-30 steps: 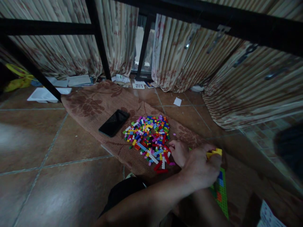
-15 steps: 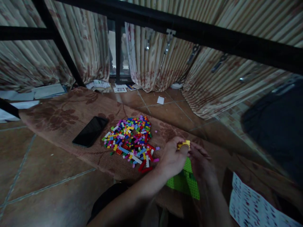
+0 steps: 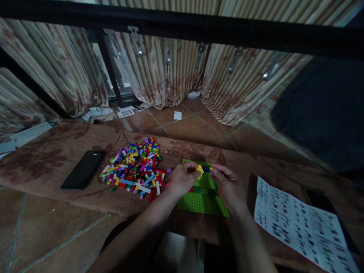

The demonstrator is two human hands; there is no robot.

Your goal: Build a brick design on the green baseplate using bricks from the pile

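My left hand (image 3: 184, 177) pinches a yellow building-brick piece (image 3: 200, 172) with a notched edge. Opposite it, my right hand (image 3: 227, 184) has thumb and index finger closed on a small yellow brick (image 3: 211, 168). The two yellow pieces are apart, a short gap between them. Below both hands lies a green studded baseplate (image 3: 196, 204), partly covered by them. Blue, dark green and red bricks show on or just above the plate; how they are fixed is hard to see in the dim light.
A heap of mixed small bricks (image 3: 133, 167) lies left of the plate on the patterned brown cloth (image 3: 113, 203). Farther left is a black phone (image 3: 83, 170). A printed instruction sheet (image 3: 295, 223) lies to the right, partly over a dark object (image 3: 320, 199). Striped curtains (image 3: 167, 76) hang behind.
My hands have moved apart, so the yellow pieces now show separately. More of the baseplate is uncovered. The view has turned to the right, bringing in more of the sheet.
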